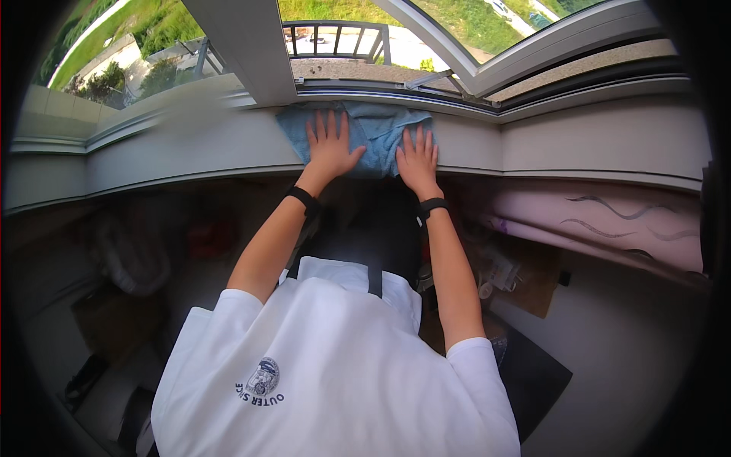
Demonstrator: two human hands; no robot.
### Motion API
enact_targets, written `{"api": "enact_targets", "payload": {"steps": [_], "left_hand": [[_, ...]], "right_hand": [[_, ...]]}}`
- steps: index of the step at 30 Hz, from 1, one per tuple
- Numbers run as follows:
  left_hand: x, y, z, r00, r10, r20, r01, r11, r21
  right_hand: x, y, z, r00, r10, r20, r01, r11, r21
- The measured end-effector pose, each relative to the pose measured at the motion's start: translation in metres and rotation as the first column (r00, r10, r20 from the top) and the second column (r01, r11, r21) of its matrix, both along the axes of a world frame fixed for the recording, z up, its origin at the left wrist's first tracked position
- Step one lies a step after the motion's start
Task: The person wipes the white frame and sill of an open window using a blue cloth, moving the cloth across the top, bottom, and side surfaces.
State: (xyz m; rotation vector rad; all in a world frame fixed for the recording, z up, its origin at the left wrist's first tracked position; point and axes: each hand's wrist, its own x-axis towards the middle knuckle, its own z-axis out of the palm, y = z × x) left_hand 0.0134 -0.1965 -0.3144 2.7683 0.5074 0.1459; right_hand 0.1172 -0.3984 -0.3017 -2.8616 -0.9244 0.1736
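A blue cloth [374, 128] lies partly folded on the white window sill [228, 143], against the foot of the window frame. My left hand [332, 145] is laid flat on the cloth's left part, its fingers spread towards the window. On the cloth's right end rests my right hand [418, 157], palm down with its fingers slightly apart. Neither hand has its fingers closed round the cloth. Each wrist wears a black band.
An opened window sash [485, 80] stands at the upper right, with its metal stay arm [428, 79] at the frame. Outside is a dark metal railing [342, 40]. Below the sill are a pink patterned surface [605, 223] on the right and a cardboard box [117, 323] on the left.
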Motion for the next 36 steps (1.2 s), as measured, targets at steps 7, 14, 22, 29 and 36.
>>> {"api": "enact_targets", "payload": {"steps": [7,14,22,29,36], "left_hand": [[0.002,0.001,0.008,0.995,-0.022,-0.102,0.019,0.999,-0.029],[-0.007,0.024,0.015,0.968,-0.148,-0.205,0.125,0.985,-0.123],[-0.002,0.001,0.018,0.999,0.034,-0.041,-0.037,0.997,-0.064],[-0.044,0.020,-0.004,0.990,0.006,0.139,-0.006,1.000,0.001],[-0.054,0.029,0.001,0.978,0.154,0.144,-0.157,0.988,0.006]], "right_hand": [[-0.008,-0.003,0.006,1.000,-0.006,0.017,0.007,0.998,-0.054],[0.005,-0.044,0.011,0.998,0.014,-0.061,-0.018,0.998,-0.053],[0.000,0.032,-0.019,0.980,-0.079,0.181,0.071,0.996,0.050],[-0.022,0.016,0.011,0.965,0.260,0.040,-0.263,0.961,0.090],[0.003,0.031,0.009,1.000,-0.003,0.021,0.004,1.000,-0.014]]}}
